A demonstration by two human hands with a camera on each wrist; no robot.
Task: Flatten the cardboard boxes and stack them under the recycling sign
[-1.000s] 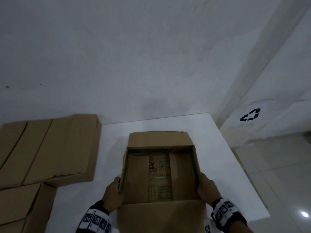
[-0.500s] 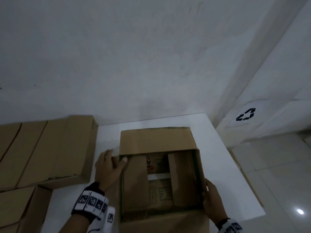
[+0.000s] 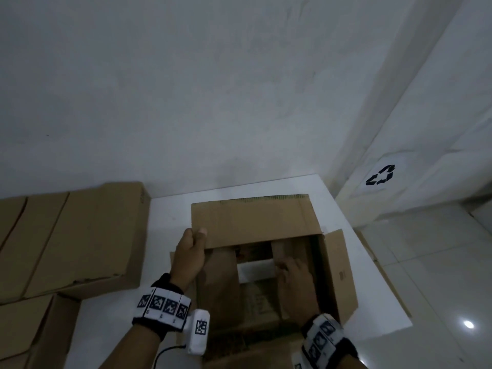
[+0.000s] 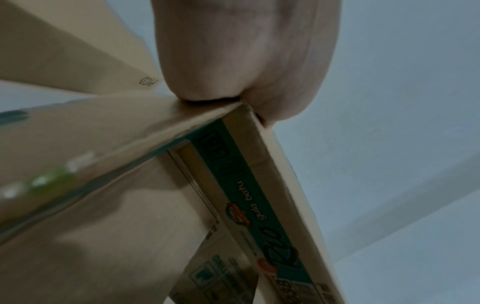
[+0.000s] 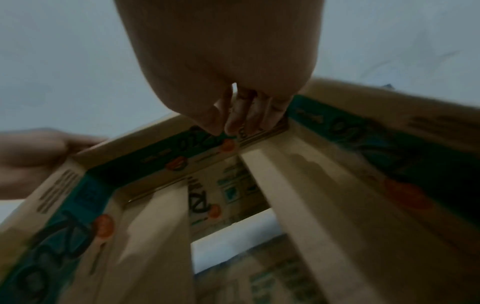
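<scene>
Left of the box (image 3: 336, 272): stacked cartons (image 3: 72, 235) on the worktop (image 3: 170, 209). Left hand (image 3: 189, 253) pinching the box's far flap (image 3: 253, 222) corner, fingers curled. Right hand (image 3: 295, 278) inside the box, fingers (image 5: 235, 121) straight, pressing an inner flap (image 3: 288, 247). Right of the box, on the wall: recycling sign (image 3: 380, 175).

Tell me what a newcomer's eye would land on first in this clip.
The open cardboard box mid-table, with the left hand gripping its far flap's corner and the right hand reaching inside. Then the recycling sign low on the right wall, and more boxes at left.
</scene>
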